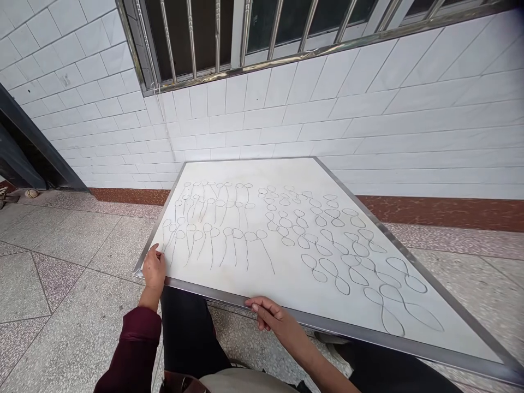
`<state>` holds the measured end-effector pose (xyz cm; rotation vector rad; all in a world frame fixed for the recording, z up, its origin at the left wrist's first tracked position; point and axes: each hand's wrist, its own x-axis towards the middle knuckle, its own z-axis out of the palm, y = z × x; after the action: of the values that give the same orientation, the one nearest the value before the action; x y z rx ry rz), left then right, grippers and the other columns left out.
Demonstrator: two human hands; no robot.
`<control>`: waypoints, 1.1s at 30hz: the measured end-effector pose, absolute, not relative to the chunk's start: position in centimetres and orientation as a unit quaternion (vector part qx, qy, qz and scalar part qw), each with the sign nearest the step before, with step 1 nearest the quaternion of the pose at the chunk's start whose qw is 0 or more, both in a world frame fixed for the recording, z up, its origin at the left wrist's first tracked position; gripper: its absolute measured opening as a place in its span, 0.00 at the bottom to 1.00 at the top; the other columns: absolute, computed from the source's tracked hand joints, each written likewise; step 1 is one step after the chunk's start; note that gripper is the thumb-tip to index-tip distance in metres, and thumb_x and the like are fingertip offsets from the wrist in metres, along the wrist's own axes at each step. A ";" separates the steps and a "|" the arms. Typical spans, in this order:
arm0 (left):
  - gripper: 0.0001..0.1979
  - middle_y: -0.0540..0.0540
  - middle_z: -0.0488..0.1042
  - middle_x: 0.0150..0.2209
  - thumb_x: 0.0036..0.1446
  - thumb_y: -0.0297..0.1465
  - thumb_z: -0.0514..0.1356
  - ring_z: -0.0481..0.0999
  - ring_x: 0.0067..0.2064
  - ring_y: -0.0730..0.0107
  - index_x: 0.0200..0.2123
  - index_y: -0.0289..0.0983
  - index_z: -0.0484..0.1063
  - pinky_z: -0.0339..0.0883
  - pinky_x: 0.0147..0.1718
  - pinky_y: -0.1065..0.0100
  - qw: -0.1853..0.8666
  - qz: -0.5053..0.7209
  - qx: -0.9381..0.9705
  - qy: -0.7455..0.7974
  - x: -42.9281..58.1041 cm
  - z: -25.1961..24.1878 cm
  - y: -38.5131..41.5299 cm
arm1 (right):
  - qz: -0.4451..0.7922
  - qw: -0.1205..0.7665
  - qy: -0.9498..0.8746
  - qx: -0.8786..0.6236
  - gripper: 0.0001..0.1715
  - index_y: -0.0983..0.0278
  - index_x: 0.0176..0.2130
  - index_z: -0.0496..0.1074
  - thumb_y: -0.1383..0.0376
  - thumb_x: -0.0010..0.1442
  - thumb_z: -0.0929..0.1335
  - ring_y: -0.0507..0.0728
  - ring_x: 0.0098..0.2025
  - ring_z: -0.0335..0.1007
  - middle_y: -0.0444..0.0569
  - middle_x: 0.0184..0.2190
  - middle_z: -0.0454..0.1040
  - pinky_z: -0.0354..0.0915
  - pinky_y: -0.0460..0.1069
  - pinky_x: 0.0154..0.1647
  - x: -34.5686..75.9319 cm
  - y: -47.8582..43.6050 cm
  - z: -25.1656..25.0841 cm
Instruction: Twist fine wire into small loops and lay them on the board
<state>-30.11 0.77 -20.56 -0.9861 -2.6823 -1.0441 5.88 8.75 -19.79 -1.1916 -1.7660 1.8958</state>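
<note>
My left hand rests at the near left corner of a white board table with a grey metal rim. Its index finger and thumb are a little apart, and nothing shows between them. At the near edge is my right hand, its thumb pressed towards the bent index finger and the other fingers curled. Whatever it may hold is too small to make out. Rows of thin dark wire-like pieces with small loops and long tails lie on the left half. Several figure-eight loops cover the right half.
A white tiled wall with a barred window stands behind the table. My legs are under the near edge. Speckled stone floor surrounds the table, and a dark doorway is at far left.
</note>
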 end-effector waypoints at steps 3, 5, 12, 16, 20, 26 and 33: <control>0.20 0.43 0.73 0.37 0.58 0.26 0.54 0.74 0.39 0.61 0.54 0.35 0.67 0.69 0.40 0.59 0.071 -0.364 -0.332 -0.868 -30.2 -20.6 0.7 | 0.661 0.145 -0.610 -0.412 0.25 0.62 0.41 0.74 0.47 0.55 0.65 0.54 0.25 0.62 0.42 0.19 0.65 0.58 0.48 0.29 6.6 8.3 -20.2; 0.19 0.41 0.71 0.41 0.59 0.26 0.53 0.74 0.39 0.63 0.54 0.36 0.68 0.70 0.40 0.59 0.093 -0.383 -0.344 -0.852 -29.7 -20.6 0.2 | 0.657 0.143 -0.612 -0.417 0.25 0.62 0.41 0.74 0.47 0.54 0.65 0.54 0.25 0.62 0.42 0.19 0.65 0.58 0.48 0.27 7.5 7.9 -20.9; 0.15 0.40 0.73 0.44 0.64 0.31 0.52 0.75 0.46 0.61 0.51 0.39 0.72 0.72 0.44 0.60 0.125 -0.415 -0.488 -0.757 -21.1 -22.4 -4.9 | 0.657 0.164 -0.567 -0.469 0.29 0.62 0.38 0.73 0.42 0.50 0.66 0.54 0.25 0.64 0.44 0.22 0.66 0.59 0.48 0.23 12.9 6.2 -26.2; 0.16 0.45 0.78 0.38 0.62 0.27 0.55 0.77 0.40 0.69 0.53 0.42 0.72 0.73 0.41 0.70 0.045 -0.305 -0.716 -0.626 -16.4 -25.5 -7.7 | 0.663 0.169 -0.534 -0.497 0.27 0.62 0.35 0.73 0.42 0.50 0.66 0.53 0.24 0.64 0.44 0.22 0.66 0.57 0.47 0.22 15.5 5.2 -29.6; 0.14 0.43 0.78 0.40 0.64 0.31 0.54 0.78 0.41 0.64 0.50 0.39 0.73 0.73 0.42 0.64 0.092 -0.227 -0.735 -0.633 -16.2 -28.7 -8.0 | 0.661 0.198 -0.507 -0.517 0.23 0.62 0.34 0.73 0.46 0.48 0.67 0.51 0.24 0.64 0.42 0.22 0.66 0.57 0.46 0.23 16.7 4.9 -32.1; 0.13 0.43 0.79 0.41 0.64 0.31 0.54 0.78 0.40 0.63 0.49 0.38 0.73 0.72 0.40 0.64 0.128 -0.170 -0.768 -0.604 -17.5 -30.8 -5.9 | 0.679 0.227 -0.441 -0.542 0.17 0.63 0.30 0.71 0.52 0.46 0.68 0.50 0.22 0.62 0.41 0.21 0.65 0.56 0.46 0.24 18.4 5.4 -36.0; 0.14 0.45 0.79 0.37 0.64 0.31 0.52 0.79 0.36 0.64 0.49 0.39 0.73 0.71 0.34 0.66 0.161 -0.132 -0.781 -0.589 -17.2 -31.3 -5.6 | 0.734 0.231 -0.377 -0.515 0.16 0.63 0.30 0.69 0.55 0.43 0.69 0.49 0.23 0.61 0.41 0.22 0.66 0.55 0.46 0.26 18.2 6.4 -37.7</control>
<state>-17.20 -5.56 -31.27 -2.2307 -1.6813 -0.3771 18.21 6.40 -37.74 -1.4158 -1.0366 2.0189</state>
